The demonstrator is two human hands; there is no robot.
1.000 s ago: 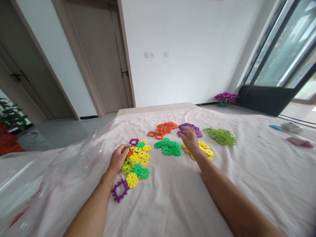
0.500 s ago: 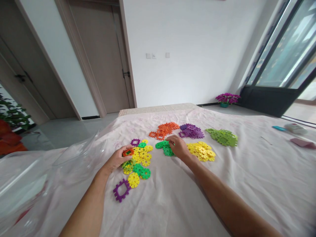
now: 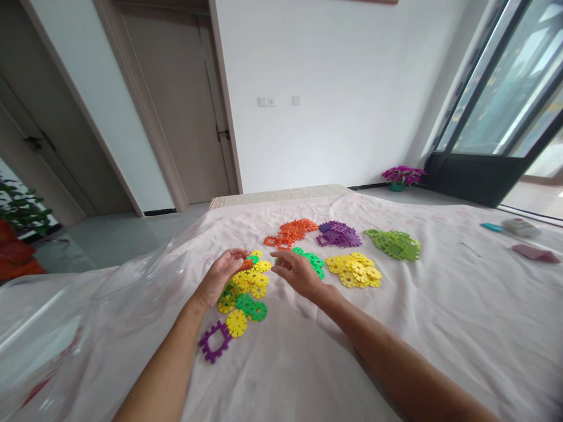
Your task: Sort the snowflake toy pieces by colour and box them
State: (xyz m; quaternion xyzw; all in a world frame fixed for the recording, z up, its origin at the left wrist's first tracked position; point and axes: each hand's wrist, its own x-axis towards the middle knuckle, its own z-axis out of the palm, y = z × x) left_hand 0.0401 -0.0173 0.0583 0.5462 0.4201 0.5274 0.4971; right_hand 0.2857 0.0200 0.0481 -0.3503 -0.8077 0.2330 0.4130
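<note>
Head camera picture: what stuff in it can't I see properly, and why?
Head view: the left hand hides part of the orange piece it holds.
Head view: the right hand covers some of the green notched discs.
Head view: the left edge cuts off the leafy plant.
Head view: the thin stick-like thing is too small to identify.

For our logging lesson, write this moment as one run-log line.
left hand: holds orange piece | right hand: open, near green pile | purple frame: on cloth
</note>
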